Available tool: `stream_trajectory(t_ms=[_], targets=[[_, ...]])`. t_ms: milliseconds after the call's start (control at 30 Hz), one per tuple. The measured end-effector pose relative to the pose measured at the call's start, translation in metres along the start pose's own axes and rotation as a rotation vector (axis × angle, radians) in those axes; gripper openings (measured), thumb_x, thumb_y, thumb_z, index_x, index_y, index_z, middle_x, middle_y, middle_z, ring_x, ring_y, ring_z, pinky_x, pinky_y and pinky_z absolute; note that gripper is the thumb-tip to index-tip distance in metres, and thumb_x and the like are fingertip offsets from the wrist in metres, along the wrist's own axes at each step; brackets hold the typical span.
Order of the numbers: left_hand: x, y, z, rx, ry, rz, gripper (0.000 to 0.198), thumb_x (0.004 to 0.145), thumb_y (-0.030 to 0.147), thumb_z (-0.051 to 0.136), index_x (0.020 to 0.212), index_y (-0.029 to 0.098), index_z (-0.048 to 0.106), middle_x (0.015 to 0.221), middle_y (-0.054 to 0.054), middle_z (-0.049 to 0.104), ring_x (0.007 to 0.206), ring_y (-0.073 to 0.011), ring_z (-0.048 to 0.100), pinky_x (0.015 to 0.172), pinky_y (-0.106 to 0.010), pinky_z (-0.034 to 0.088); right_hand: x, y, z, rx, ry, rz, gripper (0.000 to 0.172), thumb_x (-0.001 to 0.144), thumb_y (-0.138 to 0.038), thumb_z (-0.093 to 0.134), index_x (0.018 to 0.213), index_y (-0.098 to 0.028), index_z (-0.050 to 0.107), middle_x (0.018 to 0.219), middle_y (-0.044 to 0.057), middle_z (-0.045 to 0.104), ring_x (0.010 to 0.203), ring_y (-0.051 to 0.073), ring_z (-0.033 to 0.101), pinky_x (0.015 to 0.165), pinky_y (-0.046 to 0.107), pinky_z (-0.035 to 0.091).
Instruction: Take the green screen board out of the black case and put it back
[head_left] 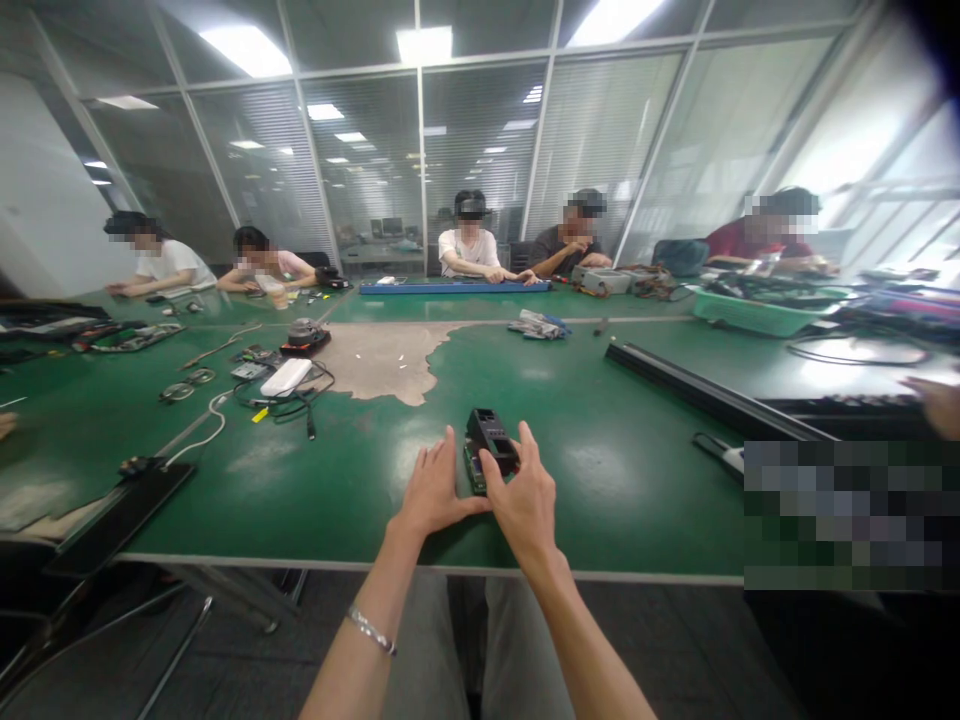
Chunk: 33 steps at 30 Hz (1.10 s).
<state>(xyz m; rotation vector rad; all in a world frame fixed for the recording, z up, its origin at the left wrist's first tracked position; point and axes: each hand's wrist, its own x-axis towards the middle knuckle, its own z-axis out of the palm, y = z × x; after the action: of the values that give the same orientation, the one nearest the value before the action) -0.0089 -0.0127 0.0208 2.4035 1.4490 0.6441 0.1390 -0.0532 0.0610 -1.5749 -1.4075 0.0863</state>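
A small black plastic housing [491, 432] with rectangular openings lies in front of me, over a green circuit board [474, 478] whose edge shows at its near left. My left hand [436, 487] is to the left of this device, fingers stretched out and apart from it, thumb pointing right. On the other side, my right hand [525, 497] is close against the device, index finger and thumb spread. Its thumb overlaps the near end of the housing; whether it touches is unclear. A silver bracelet [371, 630] circles my left wrist.
Left are a white box with cables [286, 378], a dark round part [306, 337] and a black panel [124, 515]. A long black bar [712, 390] and a green basket [765, 312] lie right. Gloves [538, 325] lie farther back. Several people sit across the green table [360, 480].
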Motion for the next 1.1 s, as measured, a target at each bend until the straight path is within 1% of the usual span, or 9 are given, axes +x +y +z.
stream_trajectory(t_ms=[100, 300, 567, 800, 967, 1100], targets=[[-0.001, -0.001, 0.0, -0.005, -0.007, 0.01, 0.124, 0.072, 0.06, 0.067, 0.152, 0.012, -0.015, 0.159, -0.02, 0.02, 0.146, -0.0333, 0.02, 0.118, -0.054, 0.013, -0.005, -0.003, 0.008, -0.038, -0.018, 0.01, 0.073, 0.089, -0.048, 0.05, 0.148, -0.01, 0.031, 0.127, 0.021, 0.061, 0.108, 0.031, 0.063, 0.09, 0.045, 0.049], [-0.002, -0.002, 0.0, -0.015, -0.005, 0.018, 0.119, 0.075, 0.052, 0.064, 0.151, 0.012, -0.018, 0.159, -0.019, 0.02, 0.146, -0.032, 0.02, 0.119, -0.053, 0.012, -0.01, -0.004, 0.015, -0.107, -0.061, 0.019, 0.072, 0.089, -0.046, 0.05, 0.148, -0.008, 0.031, 0.121, 0.021, 0.064, 0.107, 0.032, 0.063, 0.089, 0.045, 0.049], [-0.001, -0.004, 0.0, -0.003, -0.01, 0.029, 0.117, 0.076, 0.045, 0.062, 0.15, 0.013, -0.022, 0.158, -0.018, 0.022, 0.146, -0.0317, 0.02, 0.119, -0.053, 0.011, -0.021, 0.006, 0.024, -0.124, -0.073, -0.004, 0.072, 0.09, -0.045, 0.049, 0.148, -0.009, 0.03, 0.126, 0.021, 0.061, 0.107, 0.032, 0.062, 0.088, 0.045, 0.05], [-0.002, -0.002, -0.001, 0.012, 0.001, 0.024, 0.112, 0.078, 0.041, 0.059, 0.15, 0.013, -0.023, 0.158, -0.017, 0.024, 0.146, -0.031, 0.021, 0.118, -0.053, 0.013, -0.027, 0.01, 0.027, -0.131, -0.064, -0.026, 0.072, 0.091, -0.047, 0.047, 0.149, -0.009, 0.028, 0.13, 0.021, 0.059, 0.108, 0.032, 0.061, 0.089, 0.046, 0.049], [-0.001, -0.002, 0.0, 0.009, 0.003, 0.032, 0.109, 0.078, 0.038, 0.057, 0.15, 0.012, -0.02, 0.158, -0.018, 0.023, 0.146, -0.0304, 0.02, 0.118, -0.053, 0.013, -0.029, 0.008, 0.026, -0.157, -0.079, -0.03, 0.071, 0.091, -0.043, 0.047, 0.149, -0.008, 0.028, 0.124, 0.02, 0.062, 0.108, 0.031, 0.06, 0.088, 0.045, 0.05], [0.0, -0.003, 0.001, 0.017, 0.0, 0.03, 0.109, 0.078, 0.037, 0.057, 0.151, 0.011, -0.019, 0.158, -0.019, 0.022, 0.146, -0.031, 0.019, 0.118, -0.053, 0.014, -0.029, 0.009, 0.027, -0.148, -0.055, -0.036, 0.07, 0.091, -0.044, 0.047, 0.149, -0.009, 0.029, 0.123, 0.02, 0.063, 0.106, 0.031, 0.061, 0.087, 0.046, 0.05]])
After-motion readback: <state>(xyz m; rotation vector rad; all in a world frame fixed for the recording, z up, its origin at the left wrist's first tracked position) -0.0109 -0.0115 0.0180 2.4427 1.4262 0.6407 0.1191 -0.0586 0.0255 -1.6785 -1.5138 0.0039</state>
